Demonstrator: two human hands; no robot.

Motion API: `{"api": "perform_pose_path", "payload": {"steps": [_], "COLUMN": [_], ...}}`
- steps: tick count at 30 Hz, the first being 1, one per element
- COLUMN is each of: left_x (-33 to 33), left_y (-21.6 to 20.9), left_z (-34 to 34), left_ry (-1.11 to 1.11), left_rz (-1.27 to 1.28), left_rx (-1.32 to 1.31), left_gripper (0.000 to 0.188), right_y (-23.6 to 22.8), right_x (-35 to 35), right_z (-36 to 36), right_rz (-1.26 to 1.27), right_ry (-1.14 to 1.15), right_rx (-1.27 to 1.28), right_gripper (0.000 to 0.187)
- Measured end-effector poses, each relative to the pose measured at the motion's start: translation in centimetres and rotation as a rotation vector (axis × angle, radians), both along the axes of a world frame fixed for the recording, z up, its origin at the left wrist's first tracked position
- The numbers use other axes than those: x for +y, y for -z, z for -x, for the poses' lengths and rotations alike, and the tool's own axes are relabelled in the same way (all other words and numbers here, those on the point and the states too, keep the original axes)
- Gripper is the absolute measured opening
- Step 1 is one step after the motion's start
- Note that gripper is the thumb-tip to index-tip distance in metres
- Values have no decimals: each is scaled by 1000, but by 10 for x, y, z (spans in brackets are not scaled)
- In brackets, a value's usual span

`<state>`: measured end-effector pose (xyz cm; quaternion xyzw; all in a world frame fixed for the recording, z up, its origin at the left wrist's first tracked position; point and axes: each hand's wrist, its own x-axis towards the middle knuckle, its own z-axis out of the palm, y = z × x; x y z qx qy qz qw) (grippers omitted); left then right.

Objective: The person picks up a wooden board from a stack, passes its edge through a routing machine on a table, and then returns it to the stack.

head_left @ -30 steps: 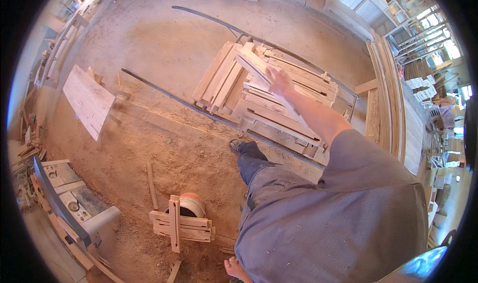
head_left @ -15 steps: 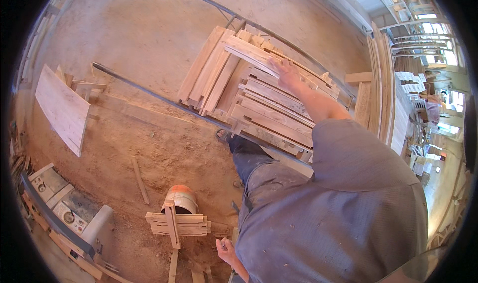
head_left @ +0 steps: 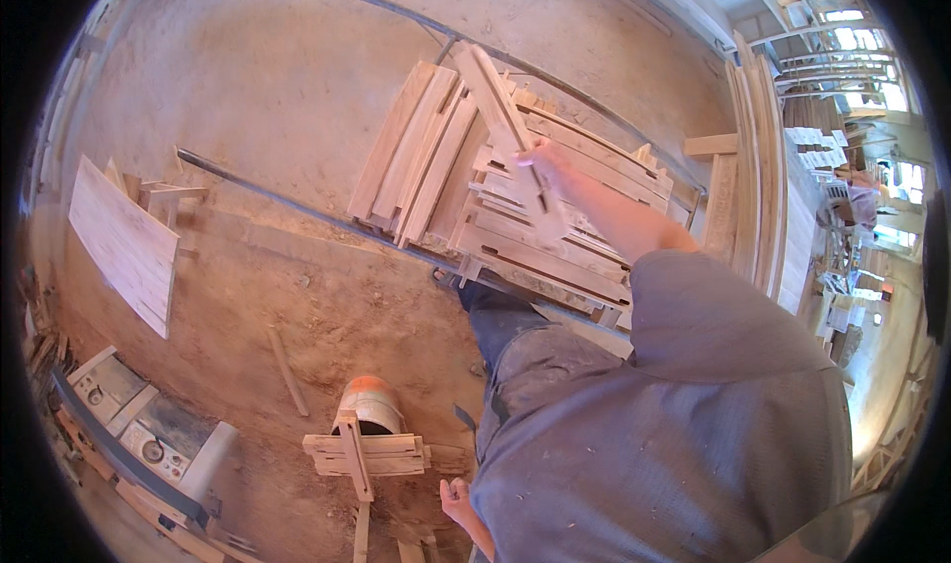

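Observation:
My right hand (head_left: 543,157) is stretched out over a stack of wooden slatted frames (head_left: 555,216) and grips a long pale wooden slat (head_left: 503,117) near its middle, holding it tilted above the stack. Loose boards (head_left: 416,157) lie at the left side of the stack. My left hand (head_left: 458,499) hangs low by my hip, near a small bundle of short wood pieces (head_left: 369,454) resting on a metal bucket (head_left: 371,405). It holds nothing that I can see, and its fingers look loosely curled.
A pale board panel (head_left: 124,241) leans at the left. A machine with dials (head_left: 129,434) stands at the lower left. Long dark pipes (head_left: 297,206) cross the sawdust floor. Tall boards (head_left: 763,167) are stacked upright at the right.
The right hand has lifted and swung the slat so it points further away over the stack. The view has shifted, and the bucket and left hand sit further right.

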<state>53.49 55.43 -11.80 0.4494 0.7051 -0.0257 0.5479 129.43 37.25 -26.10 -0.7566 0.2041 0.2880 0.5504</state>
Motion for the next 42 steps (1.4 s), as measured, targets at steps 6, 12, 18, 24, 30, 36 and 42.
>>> {"api": "perform_pose_path", "payload": {"steps": [6, 12, 18, 24, 30, 36, 42], "left_x": [10, -4, -22, -11, 0, 24, 25], "left_y": [-1, -53, -54, -59, -80, -77, -58], "left_z": [-13, -60, -54, -83, -125, -119, -95], "left_ry": [-128, -59, -74, -231, -396, -255, -45], "left_rz": [-21, -92, -66, 12, 42, 20, -87], "left_rx": [-79, -33, -34, -42, -3, 1, -5], "left_gripper": [50, 42, 38, 37, 36, 31, 30], "right_y": [-7, 31, 26, 23, -19, 5, -12], "right_x": [123, 151, 171, 170, 173, 166, 198], "right_z": [23, 13, 2, -23, -21, -49, -20], "right_rz": [-505, -387, 157, 520, 779, 895, 869], "right_ry": [491, 496, 85, -98, -1041, -1553, -1628], "right_rx": [199, 156, 102, 44, -1000, -1100, -1189], "right_gripper": [27, 34, 27, 28, 37, 27, 26]}}
